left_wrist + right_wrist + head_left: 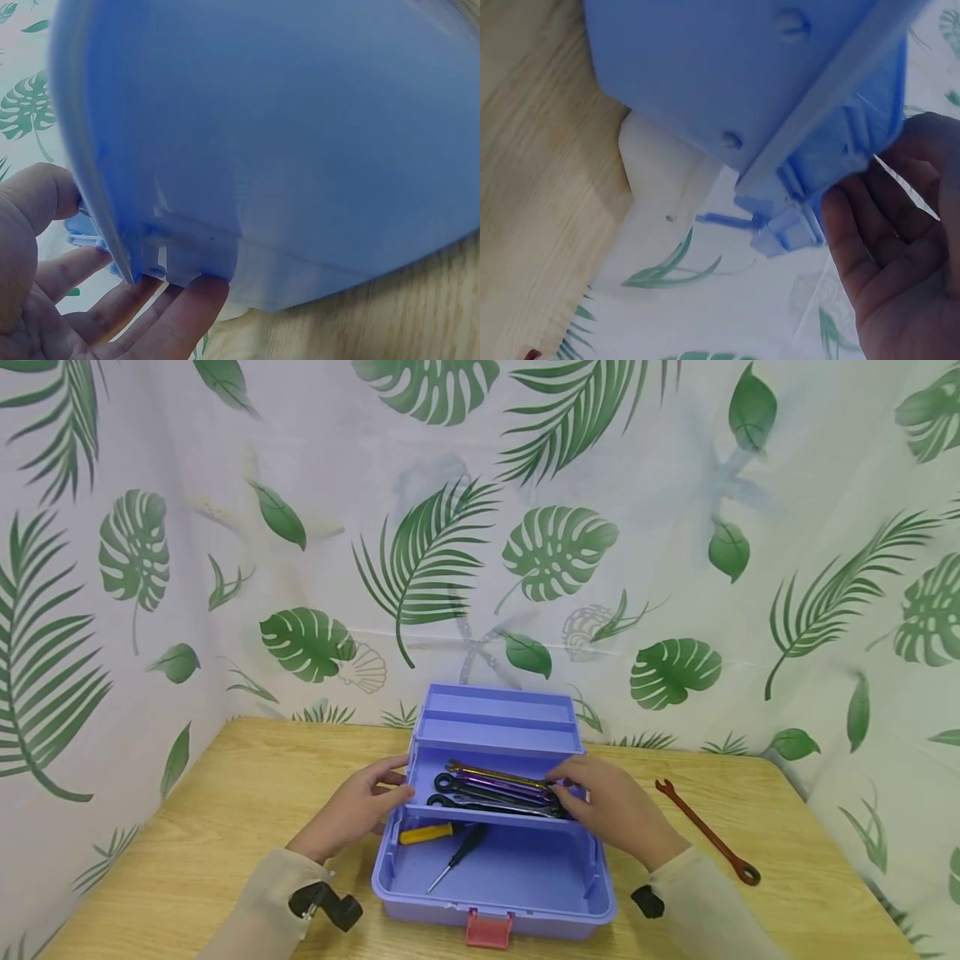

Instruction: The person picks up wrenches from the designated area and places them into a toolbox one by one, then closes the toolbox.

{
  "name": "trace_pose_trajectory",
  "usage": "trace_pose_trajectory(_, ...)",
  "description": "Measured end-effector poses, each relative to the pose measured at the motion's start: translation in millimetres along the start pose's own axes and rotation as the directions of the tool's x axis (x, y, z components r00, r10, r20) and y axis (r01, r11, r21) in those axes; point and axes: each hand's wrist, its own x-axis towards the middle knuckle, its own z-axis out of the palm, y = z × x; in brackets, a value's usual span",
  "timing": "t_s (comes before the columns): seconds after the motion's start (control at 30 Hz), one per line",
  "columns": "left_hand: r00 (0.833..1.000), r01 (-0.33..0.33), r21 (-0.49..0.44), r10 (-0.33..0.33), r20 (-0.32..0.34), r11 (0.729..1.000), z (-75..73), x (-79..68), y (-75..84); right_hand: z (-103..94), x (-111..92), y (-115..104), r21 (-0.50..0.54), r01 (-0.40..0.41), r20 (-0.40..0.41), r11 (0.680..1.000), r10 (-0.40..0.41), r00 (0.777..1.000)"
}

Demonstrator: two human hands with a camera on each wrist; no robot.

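A periwinkle-blue plastic toolbox (495, 910) stands with its tiered trays raised behind the base. Combination wrenches lie in its lower tray (491, 814), among them a gold wrench (498, 775), a purple one and black ones. My left hand (367, 797) grips the toolbox at the tray's left end, thumb at the edge; the left wrist view shows its fingers (187, 307) against the blue plastic. At the tray's right end, my right hand (607, 802) holds the edge, close to the wrench ends. Its fingertips are partly hidden. In the base lie a yellow-handled tool (426, 834) and a black-handled screwdriver (459, 858).
A red combination wrench (708, 832) lies on the wooden table (247, 793) to the right of the toolbox. The upper tray (498, 714) leans up near the leaf-patterned cloth (465, 568) behind. A pink latch (489, 929) hangs at the toolbox front.
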Motion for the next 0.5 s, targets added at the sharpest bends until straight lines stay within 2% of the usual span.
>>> trace_pose_trajectory(0.1, 1.000, 0.006, 0.005, -0.006, -0.006, 1.000, 0.5, -0.2, 0.2, -4.6, -12.9, 7.5, 0.027, -0.021, -0.132, 0.999, 0.025, 0.991)
trace_pose_trajectory(0.2, 1.000, 0.006, 0.005, -0.006, 0.002, 1.000, 0.2, 0.1, 0.2, -7.6, -28.5, 21.3, 0.025, -0.054, -0.271, 0.998, 0.058, 0.961)
trace_pose_trajectory(0.27, 1.000, 0.000, 0.006, 0.000, 0.009, 1.000, -0.3, 0.0, 1.1, -10.7, -39.2, 31.2, 0.003, -0.099, -0.328, 0.995, 0.094, 0.940)
trace_pose_trajectory(0.37, 1.000, -0.006, 0.007, 0.006, 0.014, 1.000, -1.7, -0.6, 2.7, -18.7, -52.9, 46.5, 0.003, -0.217, -0.327, 0.976, 0.206, 0.922)
trace_pose_trajectory(0.5, 1.000, -0.007, 0.007, 0.007, 0.018, 1.000, -3.1, -1.9, 3.9, -30.3, -67.7, 66.6, -0.009, -0.420, -0.206, 0.907, 0.409, 0.889)
